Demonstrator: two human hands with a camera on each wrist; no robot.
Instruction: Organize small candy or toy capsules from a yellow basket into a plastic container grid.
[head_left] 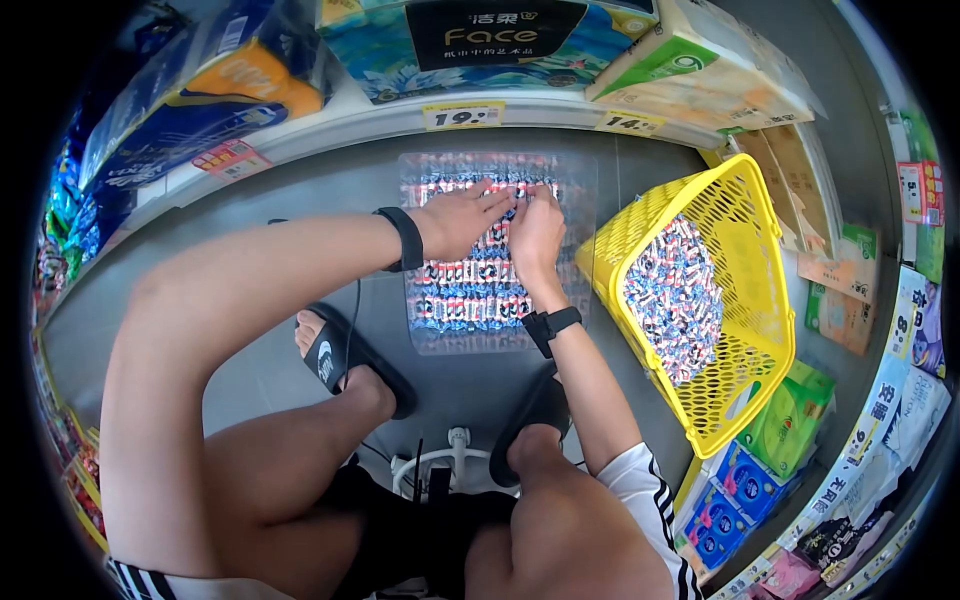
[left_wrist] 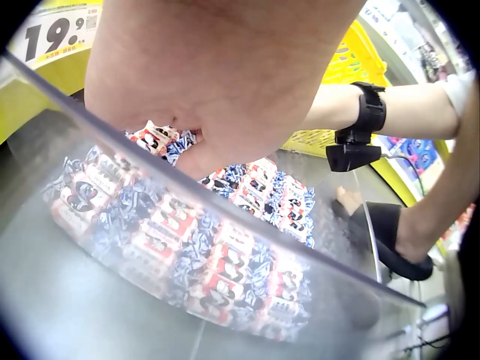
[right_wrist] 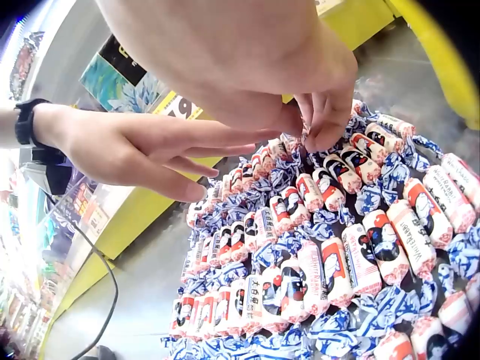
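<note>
Wrapped White Rabbit candies (right_wrist: 341,274) lie in tidy rows inside a clear plastic box (head_left: 582,215) on the floor. Over the upper rows, my left hand (head_left: 460,222) stretches out flat, its fingers straight and the fingertips right at the candies. Close on its right, my right hand (head_left: 537,235) has curled fingers and pinches a candy by its twisted wrapper at the top of a row. In the right wrist view most of that candy is hidden behind the fingers. The left wrist view shows my left hand (left_wrist: 217,75) reaching over the box wall.
A yellow perforated basket (head_left: 770,230) lies tilted right of the box, with a heap of loose candies (head_left: 672,300) inside. Shelves of tissue packs (head_left: 490,45) curve around the front and right. My sandalled feet (head_left: 350,355) stand either side below the box.
</note>
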